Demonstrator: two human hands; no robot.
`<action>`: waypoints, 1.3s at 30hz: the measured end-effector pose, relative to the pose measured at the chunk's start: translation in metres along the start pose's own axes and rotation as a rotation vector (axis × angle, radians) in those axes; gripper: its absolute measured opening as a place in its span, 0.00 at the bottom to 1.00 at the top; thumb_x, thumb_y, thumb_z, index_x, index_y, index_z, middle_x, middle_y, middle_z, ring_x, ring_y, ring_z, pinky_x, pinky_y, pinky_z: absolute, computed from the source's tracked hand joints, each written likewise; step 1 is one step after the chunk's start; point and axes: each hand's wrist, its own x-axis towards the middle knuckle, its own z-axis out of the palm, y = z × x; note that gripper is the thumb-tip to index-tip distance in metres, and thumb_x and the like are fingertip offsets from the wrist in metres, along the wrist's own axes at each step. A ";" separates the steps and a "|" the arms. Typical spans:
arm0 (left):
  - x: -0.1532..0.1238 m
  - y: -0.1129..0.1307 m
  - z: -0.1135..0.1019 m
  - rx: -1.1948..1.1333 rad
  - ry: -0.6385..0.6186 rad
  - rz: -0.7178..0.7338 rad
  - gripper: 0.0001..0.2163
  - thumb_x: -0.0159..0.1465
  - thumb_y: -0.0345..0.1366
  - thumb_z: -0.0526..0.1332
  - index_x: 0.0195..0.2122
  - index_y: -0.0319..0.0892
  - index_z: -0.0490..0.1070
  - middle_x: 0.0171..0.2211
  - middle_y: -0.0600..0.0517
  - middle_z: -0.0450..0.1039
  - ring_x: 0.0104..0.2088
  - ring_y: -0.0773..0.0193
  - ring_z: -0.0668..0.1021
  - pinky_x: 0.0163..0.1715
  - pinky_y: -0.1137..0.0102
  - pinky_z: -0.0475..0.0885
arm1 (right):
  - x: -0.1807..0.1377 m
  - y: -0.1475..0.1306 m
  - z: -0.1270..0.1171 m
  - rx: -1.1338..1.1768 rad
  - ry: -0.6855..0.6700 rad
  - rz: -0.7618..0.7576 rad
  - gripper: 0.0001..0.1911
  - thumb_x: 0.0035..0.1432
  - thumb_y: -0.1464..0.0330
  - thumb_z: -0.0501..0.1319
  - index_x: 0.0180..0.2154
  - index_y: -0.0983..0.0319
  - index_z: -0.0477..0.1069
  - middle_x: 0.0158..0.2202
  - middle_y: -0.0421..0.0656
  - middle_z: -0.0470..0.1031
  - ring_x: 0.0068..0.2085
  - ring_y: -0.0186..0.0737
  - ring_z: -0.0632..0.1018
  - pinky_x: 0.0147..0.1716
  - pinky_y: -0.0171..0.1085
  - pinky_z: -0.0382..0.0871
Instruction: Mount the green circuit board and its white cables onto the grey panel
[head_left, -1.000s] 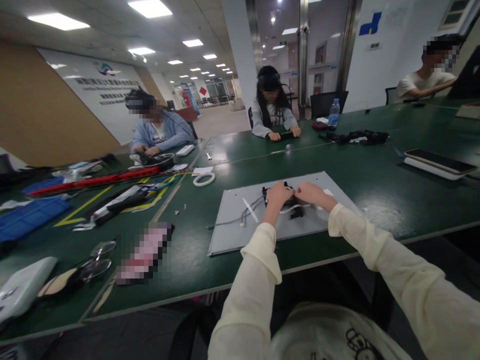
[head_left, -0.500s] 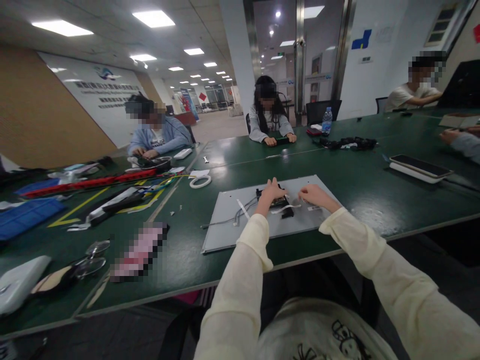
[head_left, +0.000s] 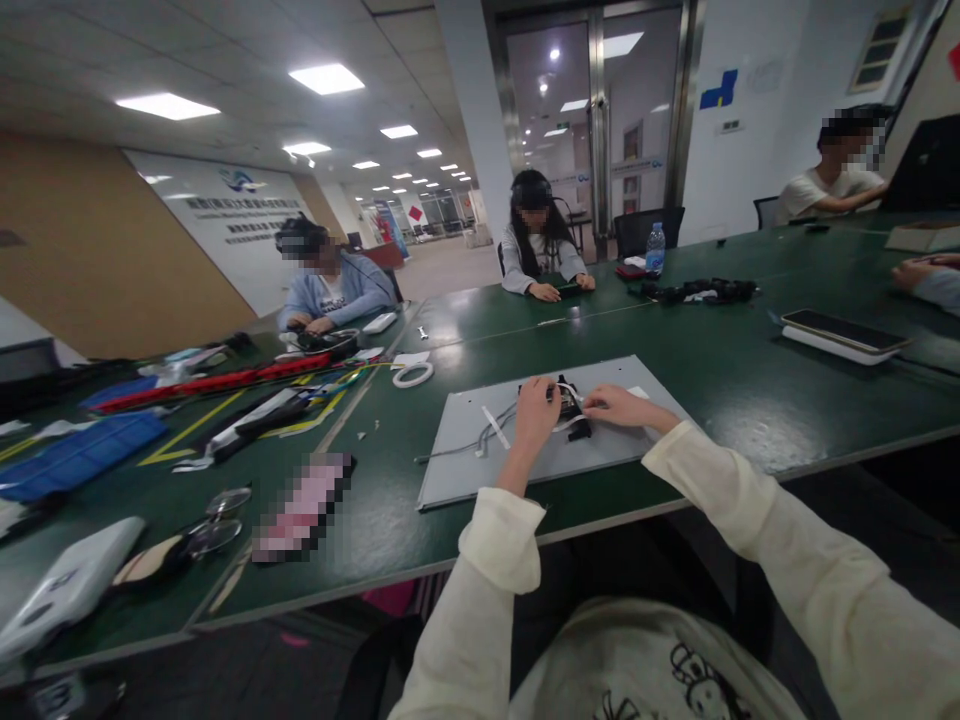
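On a grey board [head_left: 465,440] lies a small black device [head_left: 579,431] with an open, lighter inside, partly covered by my hands. My left hand [head_left: 538,408] rests over its left end, fingers curled and closed; what they pinch is hidden. From the right, my right hand [head_left: 621,406] reaches to the device's right edge, thumb and fingertips pressed together at a thin white strip [head_left: 567,424]. Grey cables [head_left: 472,447] run left from the device. Another white strip [head_left: 495,427] lies loose on the board beside my left wrist.
A white tape roll [head_left: 413,374] sits beyond the board's left corner. Further left are a pink phone-like object [head_left: 304,508], glasses [head_left: 217,522] and a blue basket [head_left: 90,450]. A phone on a white box [head_left: 844,340] lies right. Several people sit around the table.
My right hand has moved left and in to the device. The fingers of my left hand, spread before, are now curled. The view has shifted slightly left.
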 end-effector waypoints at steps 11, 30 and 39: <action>-0.004 0.007 -0.003 -0.051 -0.059 0.062 0.11 0.69 0.35 0.52 0.44 0.41 0.72 0.45 0.47 0.74 0.50 0.61 0.73 0.54 0.65 0.65 | -0.003 -0.008 -0.005 0.262 -0.008 0.084 0.14 0.60 0.58 0.58 0.33 0.63 0.71 0.28 0.40 0.73 0.30 0.35 0.72 0.33 0.33 0.64; -0.026 0.017 -0.010 0.233 -0.280 -0.003 0.10 0.68 0.40 0.56 0.35 0.41 0.72 0.40 0.46 0.75 0.42 0.59 0.76 0.41 0.68 0.69 | -0.012 -0.019 0.002 -0.059 0.136 0.119 0.08 0.60 0.65 0.60 0.33 0.62 0.75 0.33 0.42 0.78 0.35 0.38 0.75 0.34 0.31 0.60; -0.032 0.019 -0.008 0.352 -0.316 0.032 0.13 0.69 0.42 0.54 0.45 0.40 0.71 0.45 0.42 0.75 0.45 0.55 0.77 0.41 0.67 0.71 | -0.018 -0.027 0.003 -0.188 0.100 0.142 0.09 0.64 0.65 0.58 0.36 0.62 0.75 0.33 0.45 0.78 0.36 0.39 0.76 0.35 0.32 0.60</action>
